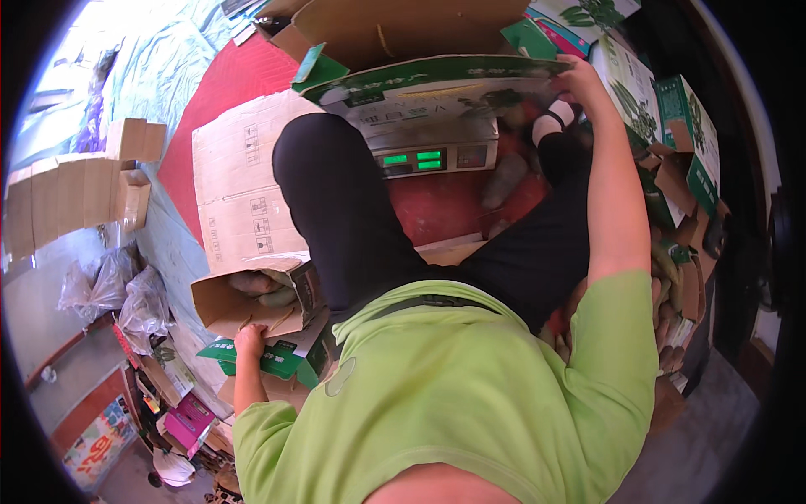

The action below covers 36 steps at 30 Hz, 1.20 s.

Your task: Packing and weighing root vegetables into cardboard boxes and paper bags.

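Note:
A large white-and-green carton [395, 92], its brown inside showing at the top, sits on a digital scale [466, 157] with green lit displays. My right hand [579, 81] is closed on this carton's right upper corner. By my left hip, an open cardboard box [220, 307] lies with its mouth toward me, holding tubers [256, 284] that look like sweet potatoes. My left hand [250, 340] is closed at the lower edge of that box, beside its cord handle. Below it is another green-and-white carton [277, 359], partly hidden. What exactly the left fingers pinch is unclear.
A flattened cardboard sheet [222, 181] lies on the red floor covering [189, 151] beside my left leg. Loose dark tubers [505, 181] lie right of the scale. Cartons [625, 92] line the right side. Clear plastic bags [126, 286] are at the left.

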Each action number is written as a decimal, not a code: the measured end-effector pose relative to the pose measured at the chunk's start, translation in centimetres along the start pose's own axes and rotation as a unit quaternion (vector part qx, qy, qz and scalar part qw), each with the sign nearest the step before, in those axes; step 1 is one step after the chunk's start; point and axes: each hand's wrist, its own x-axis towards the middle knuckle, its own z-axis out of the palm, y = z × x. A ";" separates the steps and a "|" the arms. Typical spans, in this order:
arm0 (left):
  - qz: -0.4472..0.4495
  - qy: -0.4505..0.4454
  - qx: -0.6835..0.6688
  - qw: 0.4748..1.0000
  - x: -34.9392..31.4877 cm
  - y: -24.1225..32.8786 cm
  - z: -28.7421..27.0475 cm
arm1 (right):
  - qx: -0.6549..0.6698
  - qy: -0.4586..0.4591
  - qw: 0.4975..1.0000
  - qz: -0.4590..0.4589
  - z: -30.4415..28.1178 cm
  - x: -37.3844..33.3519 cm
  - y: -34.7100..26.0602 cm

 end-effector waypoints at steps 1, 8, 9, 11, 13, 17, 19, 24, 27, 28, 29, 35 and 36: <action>0.006 -0.003 -0.001 1.000 0.2 0.1 -0.1 | -0.001 0.002 1.000 -0.007 0.0 0.0 -0.1; -0.024 0.143 -0.147 0.978 1.6 1.5 -11.3 | 0.007 -0.017 1.000 -0.020 -1.0 0.9 0.4; 0.007 0.206 -0.217 0.954 1.9 2.1 -13.1 | 0.008 -0.017 1.000 -0.020 -0.8 0.9 0.3; 0.050 0.295 -0.227 0.927 1.8 5.9 -18.7 | -0.026 -0.009 0.999 -0.028 -0.6 0.4 -0.2; 0.105 0.370 -0.218 0.897 1.4 9.6 -23.9 | -0.020 -0.016 0.999 -0.026 -0.1 0.3 -0.2; 0.217 0.470 -0.277 0.810 3.9 16.6 -31.3 | -0.017 -0.003 1.000 -0.020 -0.9 -0.4 -0.1; 0.267 0.447 -0.406 0.751 6.3 19.3 -33.6 | -0.022 -0.005 1.000 -0.020 -1.1 -0.6 -0.3; 0.344 0.455 -0.379 0.729 6.6 28.0 -38.7 | 0.010 0.017 0.998 -0.063 -2.3 -1.4 -0.1; 0.366 0.438 -0.388 0.723 8.8 30.8 -39.3 | 0.020 0.049 0.995 -0.081 -3.6 -1.7 0.4; 0.356 0.429 -0.417 0.718 10.1 30.7 -38.7 | 0.073 0.058 0.992 -0.083 -3.4 -2.1 -0.3; 0.351 0.412 -0.441 0.716 10.9 31.0 -38.3 | 0.126 0.075 0.986 -0.083 -3.6 -2.6 -0.6; 0.381 0.389 -0.453 0.706 11.6 30.2 -38.1 | 0.353 0.016 0.923 -0.154 -6.4 -6.4 -2.0; 0.382 0.384 -0.455 0.707 12.1 30.3 -38.1 | 0.418 0.000 0.894 -0.164 -7.2 -7.0 -1.7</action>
